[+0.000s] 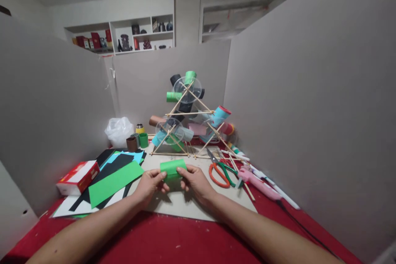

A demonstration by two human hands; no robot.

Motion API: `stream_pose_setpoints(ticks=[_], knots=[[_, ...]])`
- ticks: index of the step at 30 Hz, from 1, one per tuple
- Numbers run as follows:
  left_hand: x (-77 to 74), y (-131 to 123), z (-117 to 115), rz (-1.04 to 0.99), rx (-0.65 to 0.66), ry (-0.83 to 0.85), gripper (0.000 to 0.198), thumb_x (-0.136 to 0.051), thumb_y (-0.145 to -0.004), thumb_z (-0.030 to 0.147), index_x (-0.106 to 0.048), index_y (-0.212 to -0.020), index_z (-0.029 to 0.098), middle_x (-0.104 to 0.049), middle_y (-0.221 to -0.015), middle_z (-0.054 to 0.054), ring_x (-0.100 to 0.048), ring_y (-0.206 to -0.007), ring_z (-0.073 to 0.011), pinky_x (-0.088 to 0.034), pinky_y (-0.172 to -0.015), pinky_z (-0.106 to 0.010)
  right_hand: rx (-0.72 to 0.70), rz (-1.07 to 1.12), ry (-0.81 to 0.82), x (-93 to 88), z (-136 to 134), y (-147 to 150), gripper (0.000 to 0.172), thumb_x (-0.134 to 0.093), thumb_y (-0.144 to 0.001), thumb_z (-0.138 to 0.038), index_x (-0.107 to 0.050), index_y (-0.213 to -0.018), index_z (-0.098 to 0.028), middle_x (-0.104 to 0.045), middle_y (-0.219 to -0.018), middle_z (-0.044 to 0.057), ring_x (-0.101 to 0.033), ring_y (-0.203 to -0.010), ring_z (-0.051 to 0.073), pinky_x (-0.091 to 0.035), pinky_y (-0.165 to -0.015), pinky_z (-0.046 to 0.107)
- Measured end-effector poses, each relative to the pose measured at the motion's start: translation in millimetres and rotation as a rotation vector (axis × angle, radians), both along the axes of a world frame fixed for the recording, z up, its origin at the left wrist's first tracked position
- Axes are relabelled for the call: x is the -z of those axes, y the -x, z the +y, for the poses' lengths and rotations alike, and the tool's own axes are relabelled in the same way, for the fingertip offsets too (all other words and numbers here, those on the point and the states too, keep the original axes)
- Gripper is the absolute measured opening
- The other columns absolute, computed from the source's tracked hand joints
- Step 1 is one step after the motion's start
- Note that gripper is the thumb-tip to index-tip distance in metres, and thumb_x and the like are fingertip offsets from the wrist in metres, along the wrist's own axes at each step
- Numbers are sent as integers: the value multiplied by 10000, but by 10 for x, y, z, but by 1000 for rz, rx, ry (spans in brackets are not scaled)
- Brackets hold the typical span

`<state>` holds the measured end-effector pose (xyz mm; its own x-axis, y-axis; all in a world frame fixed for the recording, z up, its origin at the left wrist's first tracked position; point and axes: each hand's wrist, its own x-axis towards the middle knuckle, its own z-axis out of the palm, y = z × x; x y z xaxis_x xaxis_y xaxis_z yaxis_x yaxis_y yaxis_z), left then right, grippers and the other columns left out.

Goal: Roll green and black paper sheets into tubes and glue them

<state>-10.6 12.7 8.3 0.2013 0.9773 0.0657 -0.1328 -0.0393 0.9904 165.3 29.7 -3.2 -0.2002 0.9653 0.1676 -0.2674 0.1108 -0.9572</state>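
Observation:
A rolled tube of green paper [173,166] is held up over the grey board [173,202], one end in each hand. My left hand [152,183] pinches its left end between thumb and fingers. At the right end, my right hand [193,179] grips it the same way. Behind the tube stands a model of wooden sticks [169,154] tied into triangles, with clear round discs [187,90] and green, black, blue and pink paper tubes fixed around them. A flat green paper strip [116,183] lies left of my left hand.
Orange-handled scissors [219,175], green-handled scissors [228,173] and a pink glue gun [260,185] with its cord lie to the right. On the left are a red and white box [78,177], stacked coloured paper, small paper tubes [132,144] and a white plastic bag [119,131]. Grey partitions enclose the red tabletop [173,239].

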Motion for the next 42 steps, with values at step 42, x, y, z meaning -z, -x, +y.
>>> stream_pose_setpoints(ticks=[42], knots=[[-100,63,37,63,35,17,412,-791,-647,435,-688,-854,94,-634,-555,-9,-551,-393,-98,-373,-390,-195,38,-92,39,-71,9,-106,390,-733,-675,-524,-652,-653,-142,-462,-473,-64,-296,-322,31,-150,-315,188]])
